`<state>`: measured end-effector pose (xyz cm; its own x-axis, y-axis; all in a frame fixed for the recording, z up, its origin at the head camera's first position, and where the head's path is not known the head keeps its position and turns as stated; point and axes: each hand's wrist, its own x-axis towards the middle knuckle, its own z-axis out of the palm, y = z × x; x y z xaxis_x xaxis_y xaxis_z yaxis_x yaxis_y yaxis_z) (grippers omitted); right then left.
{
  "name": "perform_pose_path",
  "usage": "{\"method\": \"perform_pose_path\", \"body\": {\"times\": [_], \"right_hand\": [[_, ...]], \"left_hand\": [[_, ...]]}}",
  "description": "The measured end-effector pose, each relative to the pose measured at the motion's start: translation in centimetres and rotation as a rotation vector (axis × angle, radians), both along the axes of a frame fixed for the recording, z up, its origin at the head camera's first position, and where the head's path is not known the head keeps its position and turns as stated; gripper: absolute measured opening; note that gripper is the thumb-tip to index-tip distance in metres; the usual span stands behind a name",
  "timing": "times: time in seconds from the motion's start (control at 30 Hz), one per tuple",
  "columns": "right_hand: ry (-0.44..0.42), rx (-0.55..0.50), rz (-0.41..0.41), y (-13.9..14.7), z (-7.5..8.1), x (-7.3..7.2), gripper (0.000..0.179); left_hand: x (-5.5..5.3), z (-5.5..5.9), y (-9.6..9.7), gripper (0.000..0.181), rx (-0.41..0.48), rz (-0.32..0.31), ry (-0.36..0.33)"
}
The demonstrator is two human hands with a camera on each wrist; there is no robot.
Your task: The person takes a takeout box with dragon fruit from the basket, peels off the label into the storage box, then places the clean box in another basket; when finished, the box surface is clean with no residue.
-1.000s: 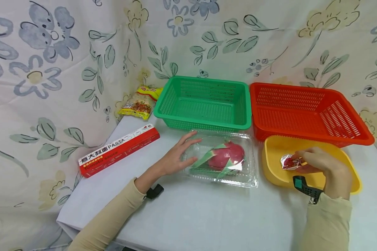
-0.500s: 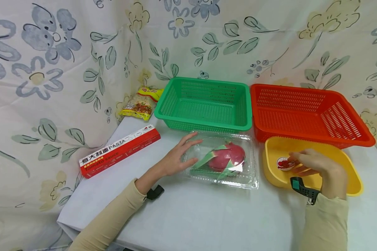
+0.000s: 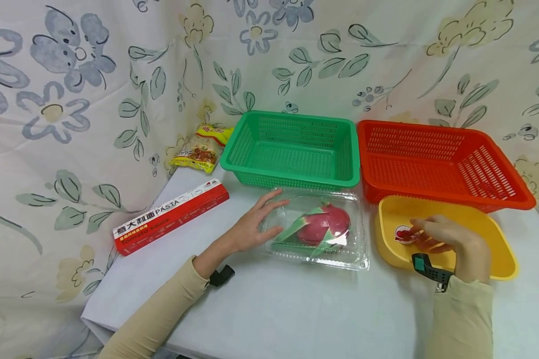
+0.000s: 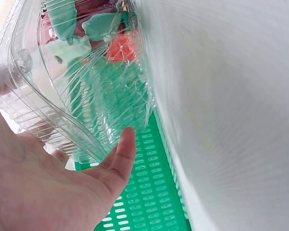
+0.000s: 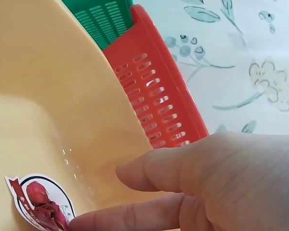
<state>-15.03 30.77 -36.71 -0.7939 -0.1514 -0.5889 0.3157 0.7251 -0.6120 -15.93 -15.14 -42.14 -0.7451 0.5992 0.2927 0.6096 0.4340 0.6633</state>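
Beside the left end of a clear plastic clamshell box (image 3: 361, 254) lies my left hand (image 3: 247, 232), its fingers spread. Thumb and fingertips are at the box's edge; in the left wrist view the fingers partly pass behind it. Inside the box is a pink dragon fruit (image 3: 325, 224) with green tips. My right hand (image 3: 453, 242) reaches into the yellow basin (image 3: 500, 254). One fingertip touches the edge of a round sticker (image 5: 42, 204) with a dragon fruit picture, while the thumb (image 5: 149, 171) stands apart from it. The other right fingers are partly hidden.
Behind the box stands a green basket (image 3: 292, 149), with a red basket (image 3: 422, 159) to its right. At the left lie a red-and-white pasta box (image 3: 170, 217) and a yellow food packet (image 3: 199, 149). A floral cloth hangs behind the white table (image 3: 296, 314).
My right hand has shifted left within the yellow basin, and the sticker has moved left along with it. The left hand and the clamshell box have stayed in place.
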Motion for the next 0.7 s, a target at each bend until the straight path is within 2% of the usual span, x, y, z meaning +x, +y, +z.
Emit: {"method": "perform_pose_path", "body": {"times": [0.1,0.37,0.5,0.7], "right_hand": [[0.011,0.018,-0.009,0.18,0.02,-0.03,0.064],[0.111,0.026,0.02,0.21,0.33,-0.07,0.07],[0.103,-0.001,0.023,0.02,0.17,-0.17,0.071],[0.055,-0.032,-0.026,0.03,0.06,-0.05,0.073]], "left_hand": [[0.0,-0.02,-0.01,0.061,-0.003,0.001,0.005],[-0.03,-0.05,-0.05,0.061,-0.008,0.005,0.007],[-0.05,-0.12,-0.03,0.061,-0.009,0.006,0.004],[-0.04,-0.11,-0.02,0.061,-0.014,0.011,0.002]]}}
